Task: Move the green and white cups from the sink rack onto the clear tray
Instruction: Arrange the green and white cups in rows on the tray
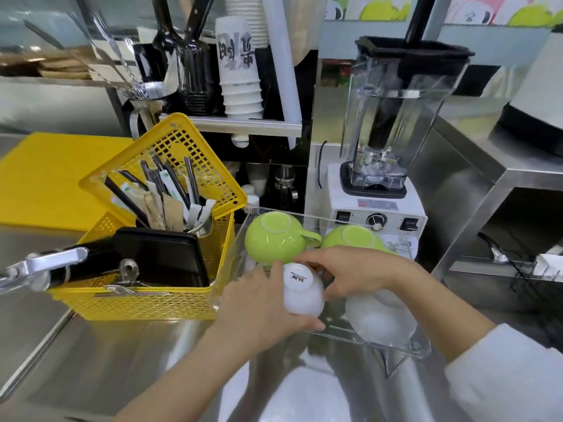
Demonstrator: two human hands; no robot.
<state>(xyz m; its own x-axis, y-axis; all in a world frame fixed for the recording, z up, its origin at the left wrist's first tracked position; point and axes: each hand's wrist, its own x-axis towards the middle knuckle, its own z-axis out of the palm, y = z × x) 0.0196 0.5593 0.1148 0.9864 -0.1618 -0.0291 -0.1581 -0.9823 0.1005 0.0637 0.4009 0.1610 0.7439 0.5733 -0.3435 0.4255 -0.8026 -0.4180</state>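
Left hand (259,303): wrapped round the upturned white cup (303,289) — likely steadying it.
Right hand (350,271): fingers pinched on the same cup's far side.
Clear tray (396,347): held two inverted green cups (275,237), probably for draining — another white cup (380,319) alongside.

Second green cup (355,237): its near side is hidden behind my right hand (359,274); no handle shows.
White cup (303,289): my left hand (259,303) covers its left flank, and the small print on its base is unreadable.
Second white cup (379,319): blurred at the clear tray's (393,348) near right corner, its outline smeared.
My forearms: cut off by the bottom edge.
Yellow basket (137,303) contents: the black handle leaves the frame's left edge.
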